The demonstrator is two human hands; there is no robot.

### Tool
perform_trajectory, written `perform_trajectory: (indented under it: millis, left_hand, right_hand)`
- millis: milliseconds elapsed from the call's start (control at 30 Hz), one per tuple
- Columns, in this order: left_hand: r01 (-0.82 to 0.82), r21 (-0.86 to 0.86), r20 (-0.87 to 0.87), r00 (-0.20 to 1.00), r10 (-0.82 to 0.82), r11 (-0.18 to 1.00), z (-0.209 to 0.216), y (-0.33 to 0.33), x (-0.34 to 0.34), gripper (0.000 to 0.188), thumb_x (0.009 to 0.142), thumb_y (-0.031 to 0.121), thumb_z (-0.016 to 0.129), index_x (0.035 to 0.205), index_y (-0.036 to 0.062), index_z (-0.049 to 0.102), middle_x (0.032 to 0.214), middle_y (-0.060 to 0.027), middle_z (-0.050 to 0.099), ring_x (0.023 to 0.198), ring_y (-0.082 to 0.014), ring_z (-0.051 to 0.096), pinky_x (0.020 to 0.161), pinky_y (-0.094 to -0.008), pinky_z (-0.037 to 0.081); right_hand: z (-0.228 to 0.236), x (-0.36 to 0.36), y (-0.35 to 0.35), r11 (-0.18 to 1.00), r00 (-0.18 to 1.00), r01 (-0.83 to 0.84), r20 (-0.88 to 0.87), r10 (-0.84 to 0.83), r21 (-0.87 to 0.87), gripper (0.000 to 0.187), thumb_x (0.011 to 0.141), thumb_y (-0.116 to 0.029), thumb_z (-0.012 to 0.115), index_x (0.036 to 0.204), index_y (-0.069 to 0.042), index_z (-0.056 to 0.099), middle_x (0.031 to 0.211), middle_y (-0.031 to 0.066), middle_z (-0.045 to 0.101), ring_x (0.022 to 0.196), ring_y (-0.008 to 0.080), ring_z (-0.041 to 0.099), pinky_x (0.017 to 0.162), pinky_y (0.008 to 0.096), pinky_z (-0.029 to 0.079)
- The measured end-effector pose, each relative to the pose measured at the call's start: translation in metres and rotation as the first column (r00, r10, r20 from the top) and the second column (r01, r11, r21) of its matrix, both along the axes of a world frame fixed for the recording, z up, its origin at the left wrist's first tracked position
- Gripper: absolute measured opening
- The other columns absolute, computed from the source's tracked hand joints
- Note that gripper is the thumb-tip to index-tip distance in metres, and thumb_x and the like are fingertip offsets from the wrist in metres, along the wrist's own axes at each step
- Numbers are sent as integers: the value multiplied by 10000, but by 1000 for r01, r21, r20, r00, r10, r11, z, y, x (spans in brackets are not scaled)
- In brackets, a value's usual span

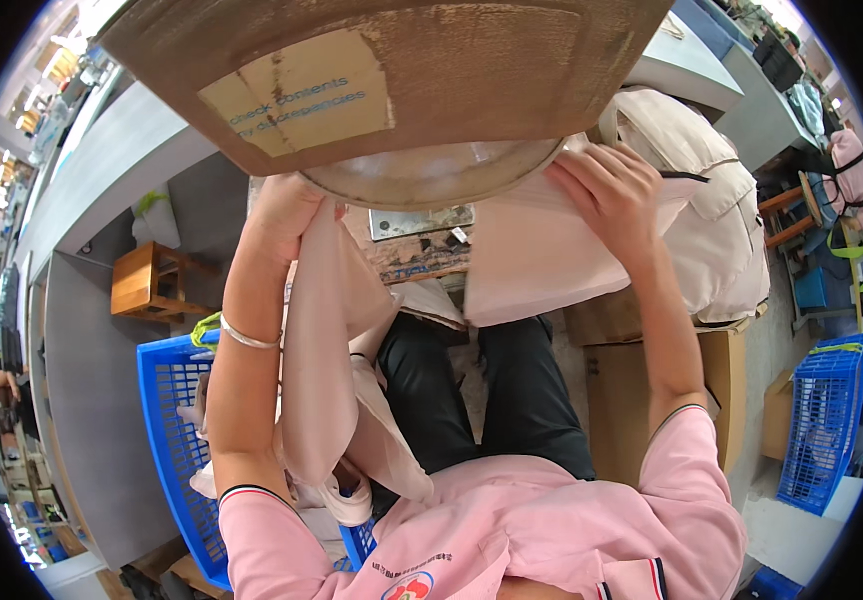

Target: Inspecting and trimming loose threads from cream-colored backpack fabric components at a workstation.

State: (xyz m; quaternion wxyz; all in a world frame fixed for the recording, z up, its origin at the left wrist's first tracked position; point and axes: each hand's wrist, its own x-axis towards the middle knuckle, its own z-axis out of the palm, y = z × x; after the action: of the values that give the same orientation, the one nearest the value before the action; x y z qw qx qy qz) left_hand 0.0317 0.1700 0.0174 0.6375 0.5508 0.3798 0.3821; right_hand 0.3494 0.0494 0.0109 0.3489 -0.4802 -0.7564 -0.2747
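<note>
Pale pink fabric [552, 250] spreads below my right hand [614, 195], whose closed fingers pinch its upper edge. My left hand [287, 212] is closed around another stretch of pale pink cloth [320, 360], which hangs in long folds past my forearm toward my lap. Whether the two stretches are one piece, I cannot tell. A large brown panel [492, 90] with a worn yellowish label [302, 90] looms above, and its curved lower rim [432, 198] hides some of my left fingertips. Between the hands, a metal plate [417, 222] shows on a worn surface.
Cream-coloured bags [697, 200] are piled on cardboard boxes [662, 400] at the right. A blue plastic crate [187, 450] holding pale cloth stands by my left side. Further out are a wooden stool [152, 280], grey worktables [102, 190] and another blue crate [822, 420].
</note>
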Motion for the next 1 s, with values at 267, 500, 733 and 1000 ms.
perform_trajectory:
  millis: [267,500,733,1000]
  left_hand:
    - [96,-155,-25,995,-101,983,-5,-79,5,140,774,55,759,898,18,708,723,-8,643,584,-63,552,514,-225,409]
    - [30,-33,132,991,-26,999,-32,-139,19,180,809,92,793,966,23,739,793,-7,677,719,-76,621,689,-208,485]
    - [-117,574,-92,974,205,811,-31,-208,61,95,766,113,753,855,81,745,829,-63,692,802,-257,636,715,-354,514]
    - [33,672,-71,997,20,740,-57,-312,95,70,805,126,693,872,111,680,897,-42,646,800,-245,656,659,-386,528]
  right_hand:
    - [11,36,-141,957,928,291,251,-277,-21,171,810,-82,787,950,-65,690,690,15,588,595,166,576,553,315,423]
    - [-4,208,-256,627,572,779,389,-722,20,106,916,-219,703,949,-118,712,811,29,678,705,223,657,625,321,500]
    - [-65,204,-281,672,587,725,375,-718,151,369,902,-228,716,1255,-146,650,966,51,690,822,234,675,748,335,524]
    - [-69,-127,-213,374,216,-841,-877,-430,-391,457,908,-274,587,1261,16,595,1363,149,551,1223,204,546,1011,353,426]
